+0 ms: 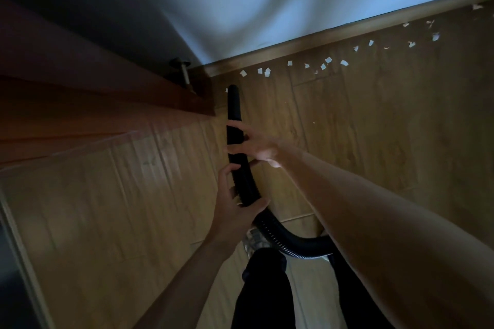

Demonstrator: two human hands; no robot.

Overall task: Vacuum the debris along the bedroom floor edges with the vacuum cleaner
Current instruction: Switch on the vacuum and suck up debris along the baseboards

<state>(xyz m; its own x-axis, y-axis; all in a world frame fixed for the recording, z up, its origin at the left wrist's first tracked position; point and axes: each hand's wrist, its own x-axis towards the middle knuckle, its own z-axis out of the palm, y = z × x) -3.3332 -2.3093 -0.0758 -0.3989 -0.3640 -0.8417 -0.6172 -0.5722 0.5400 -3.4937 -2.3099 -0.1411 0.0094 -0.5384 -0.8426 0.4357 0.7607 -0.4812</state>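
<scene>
Fingers (pixel 226 175) of the left hand (pixel 238 205) are curling round the black vacuum hose (pixel 235 112), right hand (pixel 258 147) gripping nearer its tip. White paper scraps (pixel 290 63) are lying along the baseboard (pixel 294 47) just beyond.

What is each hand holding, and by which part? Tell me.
Both hold the black hose: the right hand grips it near the nozzle end, the left hand grips the ribbed part lower down.

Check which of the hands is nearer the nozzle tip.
Right. The right hand grips the vacuum hose just behind the nozzle tip; the left hand holds it farther back, toward the person.
</scene>
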